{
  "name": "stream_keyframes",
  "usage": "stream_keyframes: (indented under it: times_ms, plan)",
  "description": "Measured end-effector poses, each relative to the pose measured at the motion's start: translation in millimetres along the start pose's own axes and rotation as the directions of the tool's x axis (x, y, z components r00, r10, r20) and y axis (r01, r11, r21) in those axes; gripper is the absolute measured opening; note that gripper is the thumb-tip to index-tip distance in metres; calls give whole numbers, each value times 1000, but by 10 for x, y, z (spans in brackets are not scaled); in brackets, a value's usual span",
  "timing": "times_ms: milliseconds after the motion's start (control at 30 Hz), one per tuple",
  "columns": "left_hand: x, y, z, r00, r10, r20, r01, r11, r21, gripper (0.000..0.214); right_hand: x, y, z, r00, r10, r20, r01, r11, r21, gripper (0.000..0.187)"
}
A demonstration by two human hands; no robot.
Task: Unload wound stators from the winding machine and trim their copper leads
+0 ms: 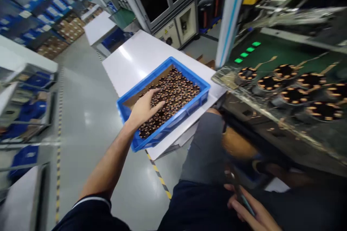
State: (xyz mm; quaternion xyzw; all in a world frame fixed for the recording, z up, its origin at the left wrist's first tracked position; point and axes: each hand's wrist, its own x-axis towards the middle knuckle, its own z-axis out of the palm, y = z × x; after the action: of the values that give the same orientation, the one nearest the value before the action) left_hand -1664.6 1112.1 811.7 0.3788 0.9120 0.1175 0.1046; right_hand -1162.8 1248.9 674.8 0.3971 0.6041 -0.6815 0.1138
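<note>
My left hand [145,110] reaches over a blue plastic crate [165,130] with its thumb and fingers spread. Below and around the fingers, dark motor stators with copper windings [176,90] are packed in the crate; whether the fingertips touch them I cannot tell. Low in the picture, near my lap, my right hand [248,207] is closed around a slim tool that looks like a pair of pliers [241,195]. Its metal end points up and away, and motion blurs it.
The crate stands on a white table [127,57]. To the right, several larger wound stators [294,95] sit on holders along a machine's edge, near green lit buttons [244,55]. My grey-clad knee [207,144] is beside the table. Shelves with blue bins [54,9] stand far left.
</note>
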Motion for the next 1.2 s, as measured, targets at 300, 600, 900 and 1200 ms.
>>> stream_keyframes:
  times_ms: [300,600,900,1200]
  plan:
    - [1192,2181,691,668,707,-234,-744,646,-173,54,-335,-72,-7,999,-30,27,30,999,-10,69]
    - [1001,2427,838,768,509,-389,-631,500,-593,42,-523,332,91,919,-28,-392,114,974,198,56]
    - [-845,2893,1198,784,607,-133,-245,106,-964,52,-880,-326,-205,780,-350,-519,367,927,-75,45]
    - [-1024,2861,1247,713,662,-232,-479,219,-850,69,-886,-622,-347,735,-451,-507,489,870,-65,56]
